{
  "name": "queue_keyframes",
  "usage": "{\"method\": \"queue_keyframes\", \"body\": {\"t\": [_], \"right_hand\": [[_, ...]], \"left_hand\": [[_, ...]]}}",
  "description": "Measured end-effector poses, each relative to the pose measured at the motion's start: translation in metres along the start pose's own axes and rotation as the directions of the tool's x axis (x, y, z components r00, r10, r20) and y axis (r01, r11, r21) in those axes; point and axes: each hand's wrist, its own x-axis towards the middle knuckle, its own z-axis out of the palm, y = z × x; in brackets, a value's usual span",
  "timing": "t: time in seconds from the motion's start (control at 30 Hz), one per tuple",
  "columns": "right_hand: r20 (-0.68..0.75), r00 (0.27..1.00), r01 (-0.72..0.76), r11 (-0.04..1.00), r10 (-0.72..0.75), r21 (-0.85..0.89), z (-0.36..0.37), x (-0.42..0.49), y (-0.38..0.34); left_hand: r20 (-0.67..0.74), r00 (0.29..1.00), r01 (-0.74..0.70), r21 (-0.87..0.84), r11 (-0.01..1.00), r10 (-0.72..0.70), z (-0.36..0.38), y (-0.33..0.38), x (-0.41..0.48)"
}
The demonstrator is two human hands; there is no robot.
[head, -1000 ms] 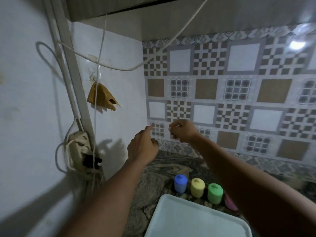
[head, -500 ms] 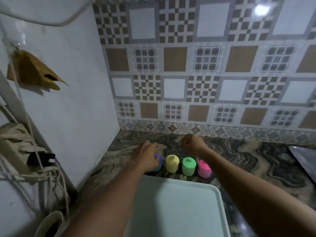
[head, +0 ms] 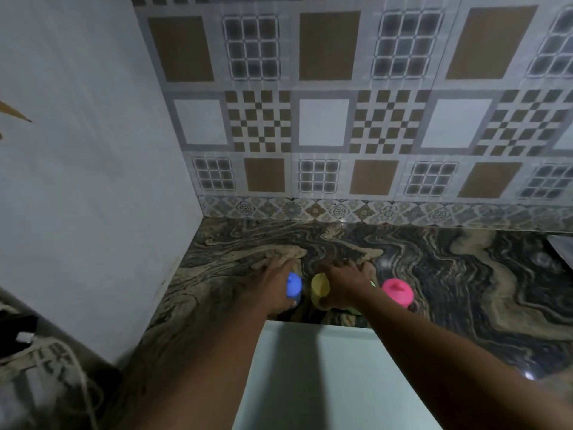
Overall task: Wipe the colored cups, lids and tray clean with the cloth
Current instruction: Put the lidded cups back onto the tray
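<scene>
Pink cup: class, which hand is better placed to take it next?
Probably right: the right hand sits beside the pink cup, while the left hand is at the blue cup, farthest from it.

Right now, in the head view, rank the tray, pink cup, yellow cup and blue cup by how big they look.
1. tray, clearly largest, also nearest the camera.
2. pink cup, in plain view.
3. yellow cup and blue cup: similar, the right hand and left hand partly cover them, so unranked.
</scene>
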Motion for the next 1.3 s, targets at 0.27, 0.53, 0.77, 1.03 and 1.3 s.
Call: {"method": "queue_keyframes", "body": {"t": [0.27, 0.53, 0.77, 1.03, 1.3], "right_hand": [[-0.022, 1.0, 0.013, 0.999, -0.012, 0.038, -0.01, 0.0, -0.005], [-0.057, 0.998, 0.031, 0.998, -0.028, 0.053, -0.007, -0.014, -0.013], [-0.013, 0.998, 0.063, 0.989, -0.062, 0.134, 0.006, -0.048, -0.026], [0.012, 0.995, 0.093, 0.985, -0.096, 0.145, 0.038, -0.074, -0.03], [0.048, 0.994, 0.089, 0.992, -0.093, 0.086, 0.033, -0.082, -0.031]], "left_hand": [[0.087, 0.996, -0.012, -0.029, 1.0, 0.015, -0.002, 0.003, 0.021], [0.187, 0.98, 0.075, -0.036, 0.997, -0.067, -0.021, -0.005, 0.001], [0.212, 0.972, 0.115, -0.057, 0.992, -0.1, -0.017, -0.009, -0.04], [0.256, 0.963, 0.093, -0.034, 0.995, -0.081, 0.004, -0.002, -0.077], [0.259, 0.965, 0.044, 0.002, 0.999, -0.043, 0.012, -0.006, -0.078]]}}
